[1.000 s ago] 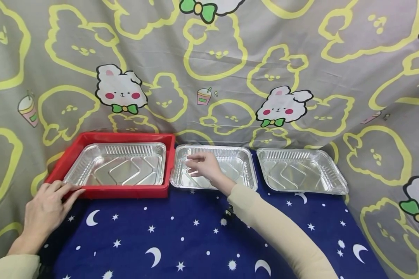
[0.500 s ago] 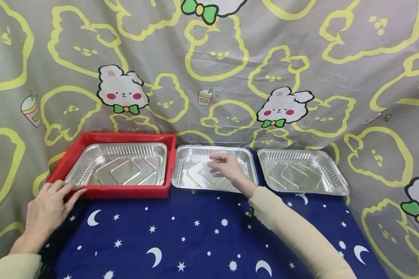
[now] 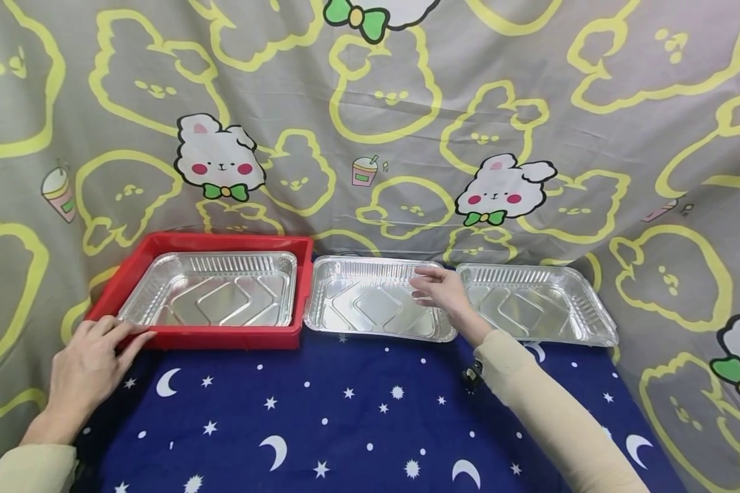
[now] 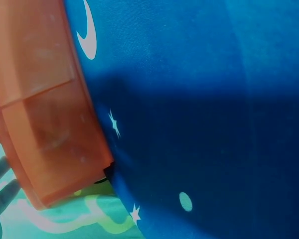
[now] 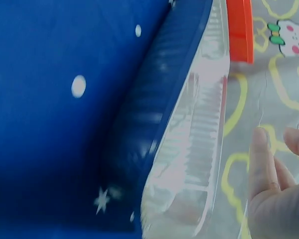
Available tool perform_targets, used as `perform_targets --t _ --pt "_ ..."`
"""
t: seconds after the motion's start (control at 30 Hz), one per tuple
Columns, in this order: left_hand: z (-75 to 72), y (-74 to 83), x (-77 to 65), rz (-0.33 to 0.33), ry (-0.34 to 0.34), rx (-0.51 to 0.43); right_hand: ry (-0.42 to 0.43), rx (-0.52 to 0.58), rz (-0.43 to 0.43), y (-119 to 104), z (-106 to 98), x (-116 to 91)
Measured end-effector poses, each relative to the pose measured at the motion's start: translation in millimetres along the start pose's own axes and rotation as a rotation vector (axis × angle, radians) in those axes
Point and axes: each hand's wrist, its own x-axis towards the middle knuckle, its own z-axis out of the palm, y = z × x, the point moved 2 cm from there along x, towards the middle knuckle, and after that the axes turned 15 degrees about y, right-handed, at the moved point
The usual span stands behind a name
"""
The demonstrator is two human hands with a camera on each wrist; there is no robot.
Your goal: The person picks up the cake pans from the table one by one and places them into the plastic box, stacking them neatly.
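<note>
My left hand [image 3: 89, 363] rests at the front left corner of a red plastic tray [image 3: 222, 337], thumb and fingertips at its rim. Part of the tray's wall [image 4: 55, 114] fills the left side of the left wrist view. Inside the tray sits a rectangular foil pan [image 3: 222, 298]. My right hand [image 3: 440, 294] hovers over the right end of a second foil pan [image 3: 358, 305], fingers loosely bent with nothing between them. That hand [image 5: 281, 194] shows beside the pan in the right wrist view. To its right lies a third foil pan [image 3: 524, 308], partly covered by the hand.
All three pans stand in a row along the back of a table with a dark blue moon-and-star cloth [image 3: 321, 411]. Behind them hangs a grey curtain [image 3: 401, 82] with yellow outlined animals and white rabbit heads.
My right hand has moved rightward, from over the left part of the middle foil pan to its right end. The left hand stays at the red tray's corner.
</note>
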Motion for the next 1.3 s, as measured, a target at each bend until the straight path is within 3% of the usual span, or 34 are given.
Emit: perform_targets --t 0.33,0.57,0.83,1.3 --pt "-0.5 -0.4 -0.3 -0.011 -0.015 0.005 0.090 0.015 0.034 12.9 -41.0 18.6" --pt "-0.6 0.0 0.0 -0.006 -0.012 -0.001 0.138 -0.009 0.041 23.4 -57.8 24.3" --pt "-1.7 0.5 -0.9 -0.041 -0.066 0.016 0.167 -0.059 0.037 30.3 -69.2 26.6" --pt "-2.3 0.6 -2.1 -0.038 -0.056 0.012 0.140 -0.115 0.073 33.4 -67.5 28.8"
